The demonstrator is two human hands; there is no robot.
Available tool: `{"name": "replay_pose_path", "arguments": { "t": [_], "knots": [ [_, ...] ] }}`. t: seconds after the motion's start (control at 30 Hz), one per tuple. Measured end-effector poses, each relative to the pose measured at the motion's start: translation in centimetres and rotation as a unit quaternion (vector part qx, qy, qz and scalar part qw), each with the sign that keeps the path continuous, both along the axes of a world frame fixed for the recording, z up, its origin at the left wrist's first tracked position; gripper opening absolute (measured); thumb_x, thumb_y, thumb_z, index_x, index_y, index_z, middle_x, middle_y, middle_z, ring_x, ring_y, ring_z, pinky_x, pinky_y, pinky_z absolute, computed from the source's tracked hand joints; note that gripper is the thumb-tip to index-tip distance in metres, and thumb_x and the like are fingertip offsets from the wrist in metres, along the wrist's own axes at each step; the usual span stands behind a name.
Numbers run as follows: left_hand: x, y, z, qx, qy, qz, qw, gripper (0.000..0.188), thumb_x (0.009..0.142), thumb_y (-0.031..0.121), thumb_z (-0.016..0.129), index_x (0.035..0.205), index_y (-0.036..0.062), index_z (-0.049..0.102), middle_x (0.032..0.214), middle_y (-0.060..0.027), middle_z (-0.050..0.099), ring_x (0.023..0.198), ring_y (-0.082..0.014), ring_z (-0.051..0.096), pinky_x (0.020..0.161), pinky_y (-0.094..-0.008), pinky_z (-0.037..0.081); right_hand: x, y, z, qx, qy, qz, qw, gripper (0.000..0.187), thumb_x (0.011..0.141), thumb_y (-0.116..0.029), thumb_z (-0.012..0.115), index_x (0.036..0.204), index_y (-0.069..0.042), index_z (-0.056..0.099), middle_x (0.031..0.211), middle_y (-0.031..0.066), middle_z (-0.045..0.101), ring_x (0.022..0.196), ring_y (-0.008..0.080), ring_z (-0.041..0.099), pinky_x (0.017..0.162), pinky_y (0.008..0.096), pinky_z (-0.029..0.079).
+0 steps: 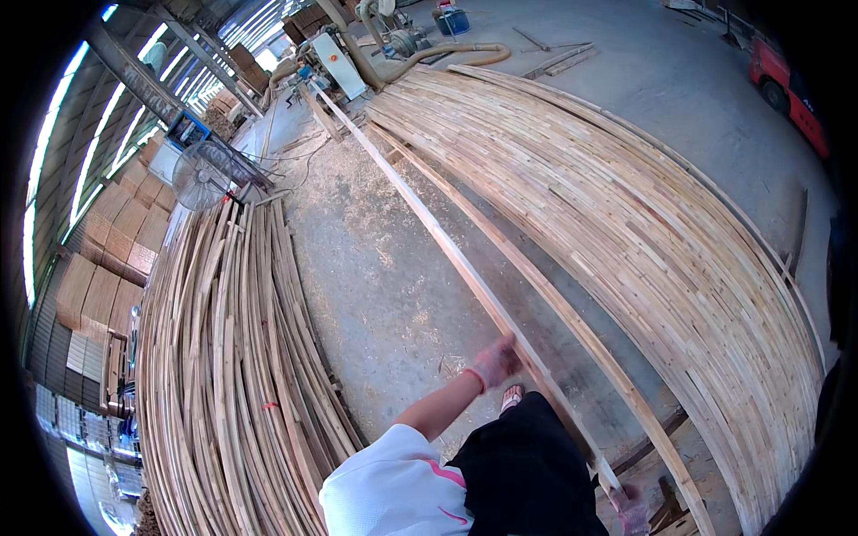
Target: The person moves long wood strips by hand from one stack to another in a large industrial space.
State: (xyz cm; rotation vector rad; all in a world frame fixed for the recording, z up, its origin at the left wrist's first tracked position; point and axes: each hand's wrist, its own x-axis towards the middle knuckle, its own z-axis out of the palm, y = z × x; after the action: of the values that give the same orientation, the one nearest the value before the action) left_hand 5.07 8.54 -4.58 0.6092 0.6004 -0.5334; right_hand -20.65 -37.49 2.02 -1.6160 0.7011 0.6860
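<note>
A long, narrow wooden plank point(447, 247) runs from beside my legs far forward to a machine point(308, 74) at the back. My left hand point(496, 362), in a pale reddish work glove, is closed on the plank's left side ahead of my body. At its near end, low at the right, my gloved right hand point(633, 511) is closed on the same plank; its fingers are partly hidden. To the right, a second long board point(572, 314) lies roughly alongside, apart from both hands.
A wide bed of strips point(617, 241) fills the right. Rough boards point(232, 357) are heaped at the left, near a fan point(201, 177). Wood shavings point(366, 210) litter the floor. Farther off are a white control cabinet point(338, 64), a hose point(456, 50) and a red vehicle point(786, 94).
</note>
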Motion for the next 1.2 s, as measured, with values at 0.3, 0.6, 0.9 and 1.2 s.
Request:
{"name": "replay_pose_path", "arguments": {
  "t": [0.3, 0.6, 0.9, 1.2],
  "knots": [
    [-1.4, -3.1, 10.2, 0.111, -0.108, -0.225, 0.962, 0.044, 0.086, 0.039, 0.062, 0.111, 0.0027, 0.058, 0.100, -0.0096, 0.064, 0.093, -0.0203, 0.062, 0.084, -0.0327, 0.051, -1.0, -5.3, 2.8, -0.144, 0.023, 0.019, 0.989, 0.043, 0.083, -0.037, 0.059, 0.105, 0.000, 0.061, 0.093, 0.0127, 0.064, 0.087, 0.0238, 0.060, 0.077, 0.0332, 0.047],
    [14.2, 11.3, 15.9, 0.208, -0.159, 0.030, 0.965, 0.038, 0.084, 0.030, 0.061, 0.107, 0.0008, 0.054, 0.095, -0.0133, 0.063, 0.087, -0.0274, 0.064, 0.078, -0.0431, 0.054, -6.3, -2.3, 21.0, -0.539, 0.139, -0.087, 0.826, 0.038, 0.089, -0.041, 0.055, 0.111, -0.011, 0.064, 0.081, 0.0090, 0.067, 0.069, 0.0258, 0.061, 0.057, 0.0399, 0.051],
    [24.7, 19.2, 9.8, 0.055, -0.194, 0.124, 0.972, 0.052, 0.085, 0.044, 0.058, 0.120, 0.0062, 0.048, 0.110, -0.0101, 0.057, 0.099, -0.0234, 0.056, 0.087, -0.0398, 0.049, 11.7, 11.5, 11.4, -0.473, -0.094, -0.092, 0.871, 0.041, 0.090, -0.039, 0.053, 0.095, 0.000, 0.066, 0.071, 0.0105, 0.063, 0.064, 0.0182, 0.057, 0.062, 0.0342, 0.045],
    [5.5, 1.1, 3.2, -0.164, -0.109, -0.439, 0.877, 0.060, 0.075, 0.037, 0.070, 0.122, 0.0051, 0.050, 0.111, -0.0089, 0.060, 0.100, -0.0228, 0.058, 0.094, -0.0379, 0.045, 21.1, 24.0, 4.3, -0.363, -0.127, 0.057, 0.921, 0.045, 0.085, -0.049, 0.046, 0.085, -0.009, 0.066, 0.079, 0.0186, 0.064, 0.081, 0.0365, 0.062, 0.073, 0.0466, 0.047]
  ]
}}
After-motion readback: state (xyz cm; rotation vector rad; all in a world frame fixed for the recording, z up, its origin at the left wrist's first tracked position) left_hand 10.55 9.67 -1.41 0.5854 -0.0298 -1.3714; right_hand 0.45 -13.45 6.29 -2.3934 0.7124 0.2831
